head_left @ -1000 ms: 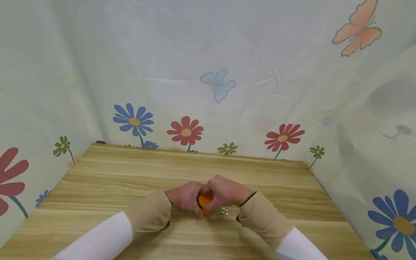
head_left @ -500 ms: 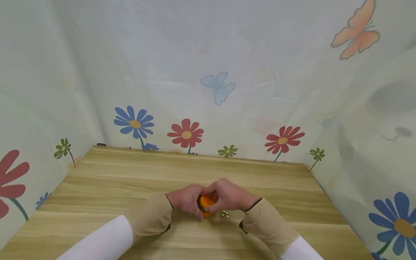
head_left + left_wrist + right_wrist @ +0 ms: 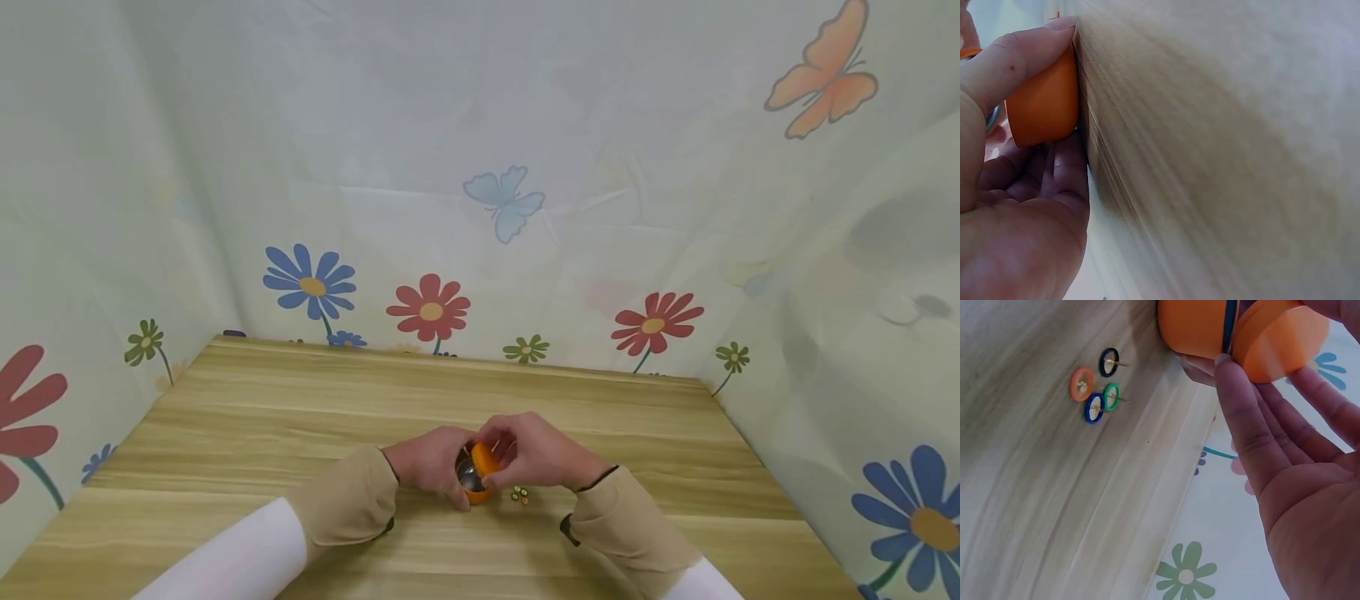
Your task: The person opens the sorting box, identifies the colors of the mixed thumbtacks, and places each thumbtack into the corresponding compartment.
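A small round orange container [image 3: 477, 498] with a dark, shiny inside stands on the wooden table. My left hand [image 3: 433, 460] grips its body [image 3: 1047, 103] from the left, thumb on one side and fingers on the other. Its orange lid [image 3: 485, 459] is tilted up at the right of the rim, and my right hand [image 3: 536, 454] holds it between thumb and fingers. In the right wrist view the lid [image 3: 1280, 345] leans away from the container [image 3: 1194, 328], close against its dark rim. Several thumbtacks with coloured rims [image 3: 1094, 407] lie beside the container, below my right hand.
The wooden table [image 3: 337, 392] reaches back to a pale cloth wall [image 3: 375, 217] printed with flowers and butterflies. Similar cloth hangs at the left and right sides.
My right hand has lifted and tipped the lid to the right, so the container's dark inside shows. The left hand keeps its hold on the body. The thumbtacks have stayed put.
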Demonstrator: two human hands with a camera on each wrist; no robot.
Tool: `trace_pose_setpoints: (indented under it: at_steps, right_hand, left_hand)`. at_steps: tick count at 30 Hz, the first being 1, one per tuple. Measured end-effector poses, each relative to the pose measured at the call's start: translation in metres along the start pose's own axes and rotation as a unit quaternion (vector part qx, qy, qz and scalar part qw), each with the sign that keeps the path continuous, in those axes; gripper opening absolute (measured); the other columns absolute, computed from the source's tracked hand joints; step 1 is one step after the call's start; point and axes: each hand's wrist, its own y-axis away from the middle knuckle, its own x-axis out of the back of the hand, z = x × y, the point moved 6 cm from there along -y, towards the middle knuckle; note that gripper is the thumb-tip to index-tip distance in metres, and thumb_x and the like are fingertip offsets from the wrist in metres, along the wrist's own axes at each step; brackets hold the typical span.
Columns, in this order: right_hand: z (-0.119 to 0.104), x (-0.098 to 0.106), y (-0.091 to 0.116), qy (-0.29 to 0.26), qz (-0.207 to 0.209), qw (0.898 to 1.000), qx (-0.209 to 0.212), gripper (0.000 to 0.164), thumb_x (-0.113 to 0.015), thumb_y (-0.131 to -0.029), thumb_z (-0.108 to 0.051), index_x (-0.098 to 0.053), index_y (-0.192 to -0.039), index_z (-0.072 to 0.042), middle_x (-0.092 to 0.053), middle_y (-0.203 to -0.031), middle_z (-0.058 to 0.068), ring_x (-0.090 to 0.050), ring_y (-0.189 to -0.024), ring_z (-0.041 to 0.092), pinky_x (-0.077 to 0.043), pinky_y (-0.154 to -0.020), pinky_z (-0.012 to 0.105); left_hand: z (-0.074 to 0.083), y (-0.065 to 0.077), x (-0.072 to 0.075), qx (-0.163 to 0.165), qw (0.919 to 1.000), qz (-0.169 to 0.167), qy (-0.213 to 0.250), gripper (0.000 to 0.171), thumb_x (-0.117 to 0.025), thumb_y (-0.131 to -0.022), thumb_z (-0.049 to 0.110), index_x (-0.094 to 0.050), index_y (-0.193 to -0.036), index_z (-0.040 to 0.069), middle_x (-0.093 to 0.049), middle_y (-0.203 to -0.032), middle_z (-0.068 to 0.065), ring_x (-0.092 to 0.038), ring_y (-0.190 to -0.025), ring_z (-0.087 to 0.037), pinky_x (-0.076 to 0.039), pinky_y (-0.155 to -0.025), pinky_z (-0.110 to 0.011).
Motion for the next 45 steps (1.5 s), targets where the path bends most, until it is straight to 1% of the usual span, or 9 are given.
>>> trace_pose_setpoints:
  at_steps: [4,9,12,17,25,31,36,39,45]
  right_hand:
    - [0.002,0.005,0.002,-0.019,0.022,1.0,0.0,0.042,-0.081,-0.072,-0.015,-0.059,-0.108,-0.014,-0.062,-0.091,0.001,-0.061,-0.079,0.019,-0.053,-0.069,0.039]
    - [0.001,0.01,0.002,-0.038,0.037,0.998,0.018,0.043,-0.079,-0.075,-0.013,-0.058,-0.113,-0.008,-0.063,-0.095,0.002,-0.061,-0.081,0.022,-0.052,-0.071,0.044]
    - [0.004,0.013,0.003,-0.04,0.046,0.998,0.015,0.042,-0.079,-0.075,-0.014,-0.059,-0.111,-0.007,-0.063,-0.095,0.003,-0.061,-0.082,0.024,-0.05,-0.073,0.046]
    - [0.013,0.02,0.006,-0.017,0.078,0.997,-0.017,0.039,-0.081,-0.072,-0.015,-0.057,-0.102,-0.009,-0.061,-0.091,0.003,-0.06,-0.082,0.026,-0.05,-0.074,0.045]
    - [0.031,0.027,0.012,0.037,0.112,0.99,-0.079,0.039,-0.083,-0.07,-0.015,-0.056,-0.096,-0.005,-0.063,-0.087,0.001,-0.06,-0.075,0.013,-0.052,-0.068,0.032]
    - [0.041,0.03,0.018,0.073,0.125,0.981,-0.128,0.04,-0.084,-0.069,-0.018,-0.056,-0.094,-0.005,-0.063,-0.082,-0.001,-0.059,-0.069,0.009,-0.051,-0.062,0.026]
    - [0.046,0.033,0.02,0.085,0.134,0.978,-0.136,0.04,-0.085,-0.068,-0.018,-0.055,-0.092,-0.005,-0.063,-0.081,-0.002,-0.058,-0.069,0.009,-0.05,-0.062,0.027]
    - [0.05,0.032,0.02,0.082,0.133,0.978,-0.137,0.041,-0.085,-0.069,-0.018,-0.056,-0.095,-0.005,-0.063,-0.086,0.001,-0.059,-0.073,0.012,-0.051,-0.065,0.028]
    - [0.06,0.029,0.02,0.099,0.123,0.977,-0.144,0.054,-0.083,-0.071,-0.02,-0.057,-0.115,-0.003,-0.062,-0.107,0.007,-0.059,-0.09,0.016,-0.049,-0.077,0.035]
  left_hand:
    - [-0.003,-0.001,-0.002,0.01,0.9999,0.002,0.006,0.062,-0.091,-0.056,0.018,-0.056,-0.107,0.017,-0.056,-0.093,0.014,-0.055,-0.086,-0.006,-0.042,-0.081,-0.021]
    - [-0.008,-0.002,-0.004,0.027,0.9995,0.003,0.014,0.061,-0.091,-0.056,0.018,-0.055,-0.106,0.014,-0.056,-0.091,0.011,-0.054,-0.082,-0.005,-0.043,-0.077,-0.02]
    - [-0.007,-0.002,-0.004,0.022,0.9996,0.003,0.015,0.059,-0.091,-0.056,0.017,-0.055,-0.103,0.014,-0.056,-0.09,0.01,-0.055,-0.081,-0.006,-0.044,-0.074,-0.02]
    - [-0.003,0.001,-0.001,0.012,0.9995,0.002,0.03,0.053,-0.09,-0.057,0.013,-0.056,-0.097,0.014,-0.058,-0.089,0.007,-0.056,-0.082,-0.009,-0.045,-0.072,-0.02]
    - [-0.004,0.001,-0.003,0.013,0.9983,0.005,0.056,0.053,-0.09,-0.056,0.008,-0.055,-0.095,0.013,-0.059,-0.088,0.005,-0.058,-0.081,-0.011,-0.046,-0.071,-0.021]
    - [-0.005,0.001,-0.002,0.027,0.9984,0.004,0.048,0.053,-0.09,-0.056,0.009,-0.054,-0.095,0.015,-0.058,-0.089,0.007,-0.057,-0.081,-0.009,-0.046,-0.071,-0.021]
    - [-0.003,0.0,-0.001,0.027,0.999,0.003,0.036,0.052,-0.09,-0.057,0.011,-0.054,-0.095,0.016,-0.057,-0.089,0.008,-0.056,-0.082,-0.007,-0.045,-0.072,-0.021]
    - [-0.002,0.0,-0.001,0.024,0.9992,0.003,0.033,0.052,-0.09,-0.057,0.012,-0.055,-0.095,0.016,-0.058,-0.089,0.008,-0.056,-0.082,-0.007,-0.044,-0.073,-0.02]
    - [-0.005,0.0,-0.001,0.024,0.9992,0.005,0.03,0.052,-0.09,-0.057,0.013,-0.055,-0.095,0.017,-0.057,-0.089,0.009,-0.056,-0.082,-0.008,-0.045,-0.072,-0.021]
